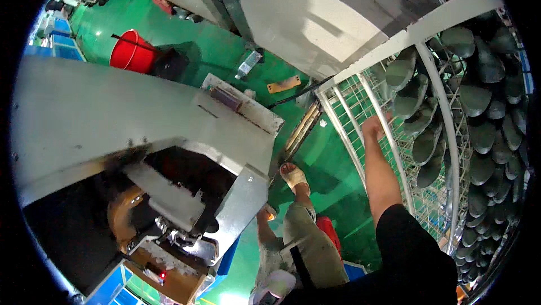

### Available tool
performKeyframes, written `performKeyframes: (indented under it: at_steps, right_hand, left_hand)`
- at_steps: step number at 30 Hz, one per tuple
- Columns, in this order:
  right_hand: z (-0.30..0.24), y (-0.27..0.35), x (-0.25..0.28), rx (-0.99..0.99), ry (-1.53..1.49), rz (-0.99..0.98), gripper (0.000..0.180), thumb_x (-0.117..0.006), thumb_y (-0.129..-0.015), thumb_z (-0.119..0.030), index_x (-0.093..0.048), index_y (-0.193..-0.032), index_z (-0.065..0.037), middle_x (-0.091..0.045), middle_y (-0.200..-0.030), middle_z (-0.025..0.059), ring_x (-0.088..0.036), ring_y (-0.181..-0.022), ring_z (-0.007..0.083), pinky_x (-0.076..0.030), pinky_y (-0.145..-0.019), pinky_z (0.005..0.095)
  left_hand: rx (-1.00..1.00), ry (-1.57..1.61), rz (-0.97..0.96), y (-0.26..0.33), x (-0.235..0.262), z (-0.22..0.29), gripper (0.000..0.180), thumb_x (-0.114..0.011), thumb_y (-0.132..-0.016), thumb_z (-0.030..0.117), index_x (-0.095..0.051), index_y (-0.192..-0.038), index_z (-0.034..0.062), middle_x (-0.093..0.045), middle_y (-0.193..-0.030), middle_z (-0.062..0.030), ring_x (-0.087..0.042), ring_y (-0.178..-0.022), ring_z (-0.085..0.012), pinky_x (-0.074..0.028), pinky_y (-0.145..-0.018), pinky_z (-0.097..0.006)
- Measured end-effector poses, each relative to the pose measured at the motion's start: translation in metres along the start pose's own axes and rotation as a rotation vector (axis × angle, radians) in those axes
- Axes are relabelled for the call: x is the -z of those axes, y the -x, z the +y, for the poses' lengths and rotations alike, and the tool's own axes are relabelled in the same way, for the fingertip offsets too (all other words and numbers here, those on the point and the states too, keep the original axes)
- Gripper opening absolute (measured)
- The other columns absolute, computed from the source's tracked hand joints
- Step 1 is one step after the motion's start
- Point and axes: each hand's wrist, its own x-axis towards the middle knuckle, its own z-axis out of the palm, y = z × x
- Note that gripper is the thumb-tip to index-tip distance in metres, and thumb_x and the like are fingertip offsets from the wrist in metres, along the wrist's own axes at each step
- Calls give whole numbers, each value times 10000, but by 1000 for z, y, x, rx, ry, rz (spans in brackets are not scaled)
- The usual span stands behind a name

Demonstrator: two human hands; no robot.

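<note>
My right arm stretches forward on the right side. At its end my right hand [376,127] is closed around a pale metal bar of a wire rack [399,165]; its fingertips are partly hidden there. Just beyond the fingers, dark, rounded shoe-shaped pieces [428,141] hang or lie in rows in the rack. I do not see my left hand. Low in the picture, over my legs, is a pale rounded thing [277,284] whose kind I cannot make out.
On the left stands a large grey machine [141,110] with an open dark cavity and metal parts [174,200]. A cardboard box [166,268] is below it. The green floor holds a red bucket [133,52], a plastic bottle [248,65] and a yellowish bar [284,84].
</note>
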Motion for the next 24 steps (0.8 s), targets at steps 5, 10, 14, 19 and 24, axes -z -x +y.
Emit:
performKeyframes:
  at_steps: [5, 10, 14, 19, 24]
  right_hand:
    - [-1, 58, 102, -91, -823, -373, 342, -592, -966, -139, -603, -1300, -67, -620, -1247, 151, -623, -1029, 267, -507, -868, 448]
    - [25, 150, 343, -280, -1646, -1390, 579, -703, -930, -227, -482, -1423, -19, -632, -1262, 171, -657, -983, 215, -546, -855, 325]
    - [8, 216, 525, -52, -1778, -2086, 854, -807, -817, -184, -346, -1520, -36, -546, -1396, 157, -592, -1149, 244, -476, -1014, 382]
    - [-21, 227, 595, 788, -1434, -1957, 904, -839, -769, -66, -336, -1519, -30, -516, -1419, 102, -518, -1279, 223, -392, -1126, 396]
    - [-68, 251, 677, 1026, -1279, -1943, 1074, -805, -750, -17, -144, -1595, -27, -418, -1507, 111, -453, -1351, 216, -346, -1147, 378]
  left_hand:
    - [-127, 234, -84, 59, 14, -5, 453, -636, -909, 190, -626, -1239, -120, -720, -1091, -158, -695, -957, -240, -534, -863, -332]
    - [-363, 463, -439, 78, 17, 48, 490, -606, -877, 253, -633, -1184, -128, -722, -1031, -182, -703, -918, -258, -546, -849, -355]
    - [-394, 487, -489, 96, 24, 69, 480, -553, -925, 296, -631, -1216, -79, -725, -995, -170, -693, -855, -201, -538, -713, -298]
    - [-481, 477, -689, 112, 63, 65, 391, -523, -972, 241, -617, -1252, -14, -719, -1005, -111, -611, -738, -119, -462, -581, -235]
    - [-845, 208, -203, 97, 99, 51, 485, -528, -1046, 432, -574, -1283, 11, -653, -1045, -52, -572, -1017, -119, -474, -897, -288]
